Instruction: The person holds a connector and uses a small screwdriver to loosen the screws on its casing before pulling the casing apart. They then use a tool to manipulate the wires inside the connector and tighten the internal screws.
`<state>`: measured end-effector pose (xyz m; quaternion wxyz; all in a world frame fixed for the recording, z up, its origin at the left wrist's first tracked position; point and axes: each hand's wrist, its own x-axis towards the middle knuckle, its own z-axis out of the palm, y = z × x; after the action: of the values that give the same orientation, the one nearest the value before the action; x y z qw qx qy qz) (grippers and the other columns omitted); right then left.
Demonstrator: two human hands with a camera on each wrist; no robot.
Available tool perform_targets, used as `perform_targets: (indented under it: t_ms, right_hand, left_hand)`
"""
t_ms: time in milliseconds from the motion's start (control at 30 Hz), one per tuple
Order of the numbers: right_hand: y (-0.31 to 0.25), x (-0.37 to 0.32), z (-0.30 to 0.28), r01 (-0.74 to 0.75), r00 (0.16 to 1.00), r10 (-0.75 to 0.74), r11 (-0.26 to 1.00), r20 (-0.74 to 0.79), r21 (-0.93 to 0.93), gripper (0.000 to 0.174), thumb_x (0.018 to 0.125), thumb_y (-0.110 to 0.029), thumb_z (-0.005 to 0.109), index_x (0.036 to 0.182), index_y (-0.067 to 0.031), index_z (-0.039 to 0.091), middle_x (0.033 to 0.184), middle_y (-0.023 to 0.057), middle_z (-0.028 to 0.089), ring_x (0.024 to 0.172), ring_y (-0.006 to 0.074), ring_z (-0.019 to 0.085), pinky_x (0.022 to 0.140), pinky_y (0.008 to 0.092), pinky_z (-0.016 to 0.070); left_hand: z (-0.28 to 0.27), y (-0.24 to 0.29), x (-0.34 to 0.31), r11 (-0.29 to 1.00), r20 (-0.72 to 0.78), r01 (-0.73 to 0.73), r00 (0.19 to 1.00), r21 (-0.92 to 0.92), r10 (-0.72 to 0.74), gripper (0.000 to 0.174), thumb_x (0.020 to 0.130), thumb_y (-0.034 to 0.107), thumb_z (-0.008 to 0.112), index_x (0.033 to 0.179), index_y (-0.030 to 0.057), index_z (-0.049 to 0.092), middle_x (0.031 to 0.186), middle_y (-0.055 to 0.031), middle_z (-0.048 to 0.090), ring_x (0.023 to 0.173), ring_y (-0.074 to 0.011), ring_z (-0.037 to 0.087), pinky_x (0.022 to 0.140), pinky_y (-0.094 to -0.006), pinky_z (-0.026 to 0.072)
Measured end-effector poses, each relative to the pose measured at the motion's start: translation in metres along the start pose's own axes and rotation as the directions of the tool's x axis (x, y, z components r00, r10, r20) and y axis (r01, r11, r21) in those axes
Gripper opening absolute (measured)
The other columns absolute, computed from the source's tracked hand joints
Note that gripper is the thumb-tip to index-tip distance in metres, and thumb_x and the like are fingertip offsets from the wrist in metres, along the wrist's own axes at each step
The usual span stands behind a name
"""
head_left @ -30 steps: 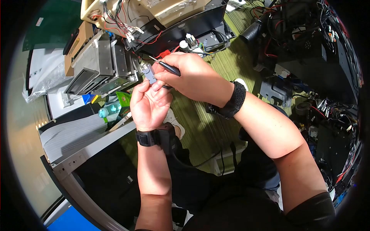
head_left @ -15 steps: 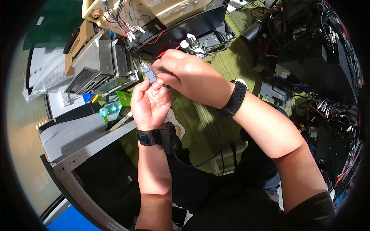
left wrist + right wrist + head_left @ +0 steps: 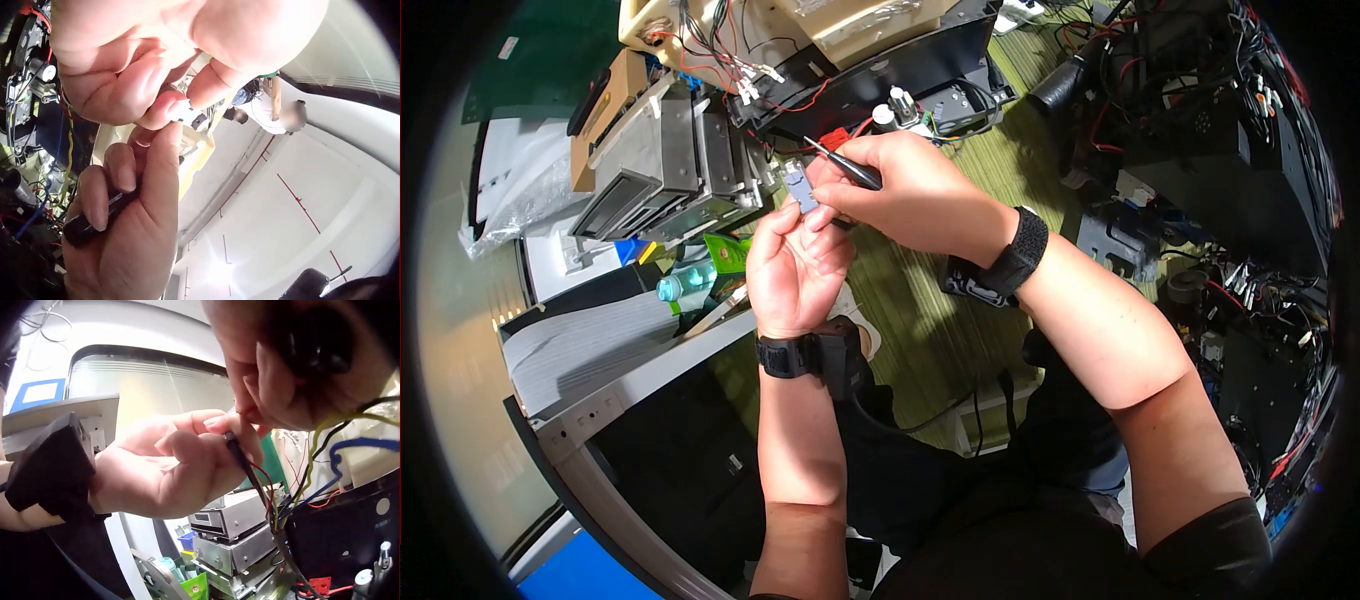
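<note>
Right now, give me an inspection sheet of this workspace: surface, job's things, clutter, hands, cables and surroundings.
Surface: green striped carpet, gear spread over it.
Job's things: small grey blocky part, at the fingertips; slim black-handled screwdriver, above it.
Clutter: stacked grey metal drive units, green packet, teal bottle.
Hands: left hand pinches the part; right hand grips the screwdriver, fingertips touching the part.
Cables: red, black and white loose wires hanging from beige plastic casing.
Surroundings: black wired equipment at right; grey ribbed panel at left.

I'm sitting in an electronics repair workshop: an opened beige casing trailing loose wires, stacked metal drive units and a cable-stuffed black chassis crowd the green carpet around me.
</note>
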<state>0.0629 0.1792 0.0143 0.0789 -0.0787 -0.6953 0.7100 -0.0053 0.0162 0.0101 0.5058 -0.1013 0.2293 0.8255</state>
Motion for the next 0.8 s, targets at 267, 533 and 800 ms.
perform_targets:
  t_ms: [267,533,800]
  right_hand:
    - [0.002,0.000,-0.002,0.388,0.904,-0.428,0.824,-0.005,-0.414,0.020,0.084,-0.014,0.058,0.073,0.0020,0.059,0.076,0.0161,0.058,0.072,0.0333,0.059,0.066,0.0391,0.0489]
    - [0.000,-0.001,0.000,0.205,0.968,-0.237,0.934,-0.079,-0.293,0.024,0.087,-0.017,0.060,0.076,0.0046,0.060,0.072,0.0170,0.060,0.068,0.0328,0.057,0.062,0.0372,0.0477]
    - [0.007,0.001,-0.002,0.033,0.999,-0.034,0.998,0.011,0.051,0.025,0.084,-0.020,0.062,0.083,0.0047,0.064,0.065,0.0144,0.060,0.057,0.0151,0.053,0.058,0.0315,0.0455]
  left_hand:
    - [-0.004,0.002,0.000,0.999,0.020,0.032,0.999,0.029,-0.033,0.032,0.094,0.017,0.043,0.122,0.0034,0.048,0.085,-0.0044,0.053,0.060,-0.0118,0.047,0.054,-0.0246,0.0401]
    - [-0.001,0.001,0.000,0.999,-0.010,0.011,1.000,0.038,-0.011,0.036,0.094,0.019,0.043,0.126,0.0038,0.047,0.082,-0.0032,0.052,0.060,-0.0110,0.047,0.054,-0.0246,0.0415]
    - [0.001,-0.001,-0.001,0.999,-0.034,0.015,0.999,0.044,-0.014,0.039,0.094,0.020,0.043,0.130,0.0043,0.045,0.081,-0.0035,0.054,0.060,-0.0109,0.047,0.055,-0.0249,0.0421]
